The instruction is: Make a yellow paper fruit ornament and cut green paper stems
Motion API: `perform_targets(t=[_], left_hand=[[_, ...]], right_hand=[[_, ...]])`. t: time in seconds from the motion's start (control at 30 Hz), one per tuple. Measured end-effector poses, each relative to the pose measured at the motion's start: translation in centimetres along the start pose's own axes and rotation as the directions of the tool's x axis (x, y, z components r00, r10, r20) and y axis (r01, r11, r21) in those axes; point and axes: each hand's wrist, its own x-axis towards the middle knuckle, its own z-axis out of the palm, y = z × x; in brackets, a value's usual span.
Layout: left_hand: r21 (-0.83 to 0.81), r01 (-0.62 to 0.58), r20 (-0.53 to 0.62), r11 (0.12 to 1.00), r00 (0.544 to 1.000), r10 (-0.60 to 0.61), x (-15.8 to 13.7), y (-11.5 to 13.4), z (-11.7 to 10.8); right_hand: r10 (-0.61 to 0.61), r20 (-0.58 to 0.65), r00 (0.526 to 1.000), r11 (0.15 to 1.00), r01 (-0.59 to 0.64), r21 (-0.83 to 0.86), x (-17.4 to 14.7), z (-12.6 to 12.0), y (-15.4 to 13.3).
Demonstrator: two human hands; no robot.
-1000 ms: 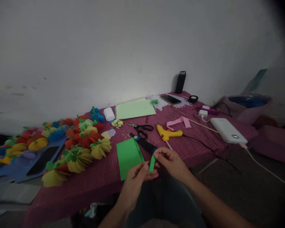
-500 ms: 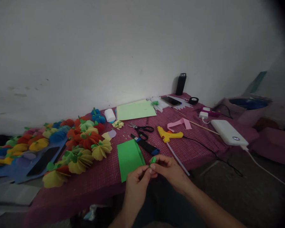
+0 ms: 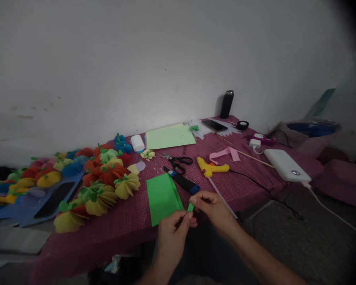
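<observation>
A small strip of green paper [image 3: 190, 207] is pinched between both my hands at the table's front edge. My left hand [image 3: 173, 233] grips its lower end with thumb and forefinger. My right hand [image 3: 212, 208] closes on the upper end. Just behind my left hand lie green paper sheets [image 3: 163, 198]. A utility knife [image 3: 182, 182] with a black and blue handle rests against their right side. Black-handled scissors [image 3: 179, 161] lie open farther back. To the right is a yellow glue gun [image 3: 212, 168] with a glue stick [image 3: 222, 198] reaching toward me.
Many colourful paper pumpkins [image 3: 106, 174] crowd the left side. Pale green sheets [image 3: 170, 137], a phone [image 3: 214, 125] and a black bottle [image 3: 227, 104] stand or lie along the wall. A white power bank [image 3: 284, 164] with a cable is at right, near a pink paper strip [image 3: 225, 154].
The green strip, curled between my fingers before, now shows as a straighter piece. My fingertips have drawn slightly apart. The things on the table stay in place.
</observation>
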Motion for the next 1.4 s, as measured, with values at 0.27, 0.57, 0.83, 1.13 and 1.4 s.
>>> perform_targets(t=[0.27,0.57,0.83,1.13,1.4], left_hand=[[-0.024,-0.013,0.011,1.0,1.0,0.013,-0.8,-0.2,0.1],[-0.16,0.0,-0.015,0.987,1.0,-0.002,-0.9,-0.1,0.1],[-0.149,-0.032,-0.004,0.988,0.999,0.032,-0.6,0.8,0.8],[-0.058,-0.062,-0.047,0.996,0.997,0.059,0.2,0.7,0.3],[0.012,-0.108,-0.088,0.994,0.99,0.109,-0.2,0.5,-0.5]], right_hand=[[-0.039,-0.062,0.997,0.997,0.043,0.065,0.4,-0.4,0.5],[0.064,-0.05,0.997,0.971,-0.05,0.233,0.2,0.1,-0.3],[0.182,0.054,0.982,0.912,-0.189,0.365,0.0,0.3,-0.3],[-0.067,-0.022,0.998,0.996,0.068,0.065,-0.4,0.4,0.6],[-0.127,0.144,0.981,0.992,0.123,0.04,-1.0,0.1,0.3]])
